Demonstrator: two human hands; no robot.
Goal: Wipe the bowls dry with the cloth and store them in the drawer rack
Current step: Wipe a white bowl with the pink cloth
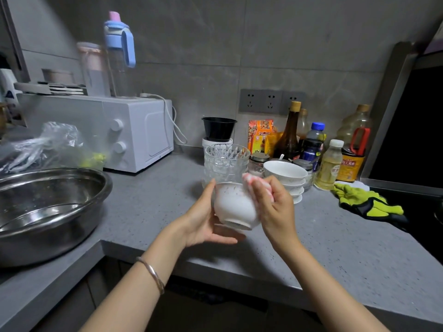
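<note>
A white bowl [233, 204] is tilted with its foot toward me, held above the grey counter [153, 202]. My left hand [205, 218] cups it from the left and underneath, thumb on the rim. My right hand [273, 202] grips a pink cloth [249, 179] and presses it against the bowl's right side. Behind them stands a stack of clear glass bowls [226, 161] and, to its right, a stack of white bowls [286, 174]. No drawer rack is in view.
A large steel basin [48, 212] sits at the left. A white microwave [134, 133] stands behind it with bottles on top. Sauce and oil bottles [328, 164] crowd the back right. Yellow-green gloves [366, 203] lie beside a dark cooktop [422, 216].
</note>
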